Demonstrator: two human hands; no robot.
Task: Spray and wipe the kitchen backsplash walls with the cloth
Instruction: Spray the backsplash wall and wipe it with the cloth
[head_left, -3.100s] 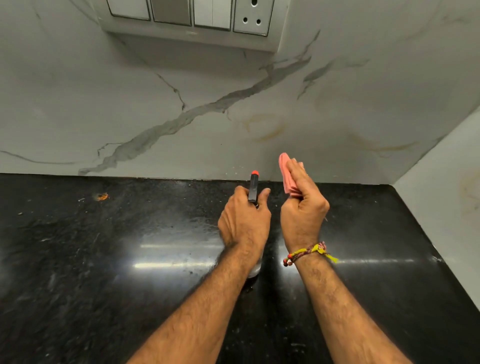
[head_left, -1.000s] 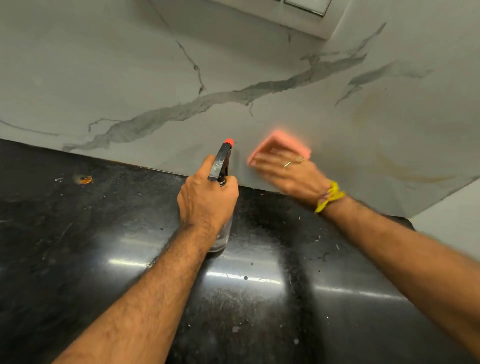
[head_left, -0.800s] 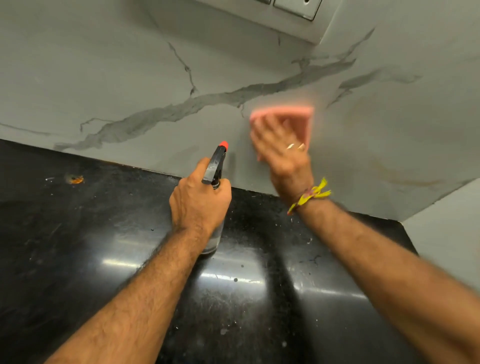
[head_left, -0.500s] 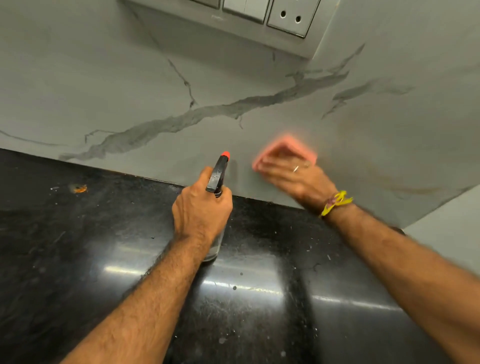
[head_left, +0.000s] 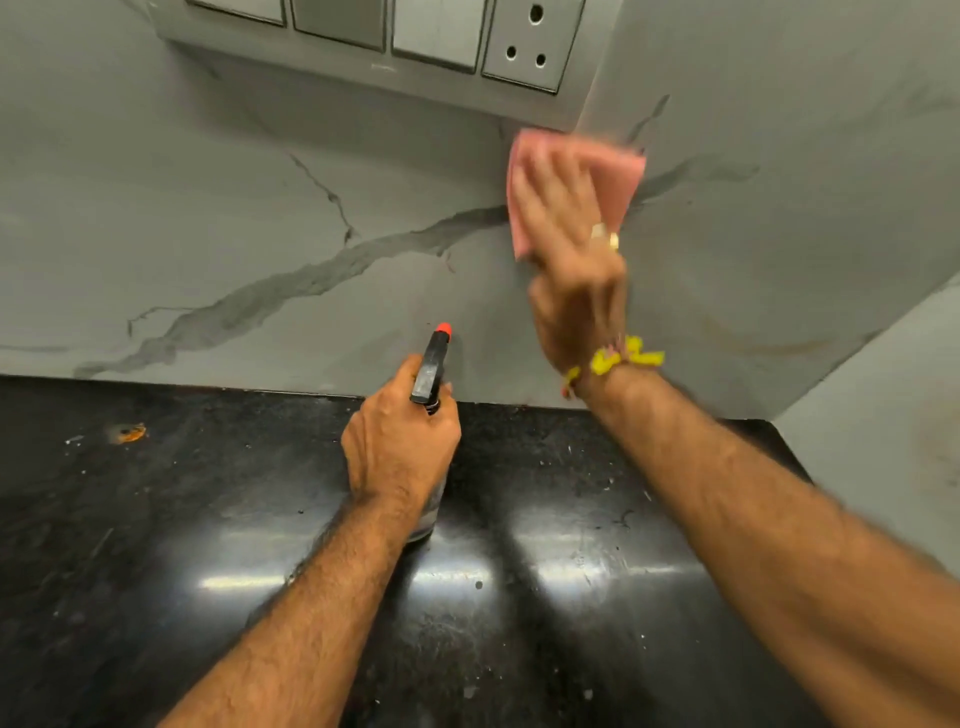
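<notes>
Wiping wall (head_left: 311, 182) under switches (head_left: 431, 36), right hand (head_left: 571, 249) pressing cloth (head_left: 618, 176) flat-fingered; left hand (head_left: 400, 447) gripping bottle (head_left: 434, 358); stains (head_left: 769, 340) remaining, apparently midway.

A pink cloth (head_left: 618, 176) lies flat on the grey marble backsplash (head_left: 260, 208) under the right grip (head_left: 571, 249); the clear, black-headed spray bottle (head_left: 431, 364) stands upright in the left grip (head_left: 400, 441).
</notes>
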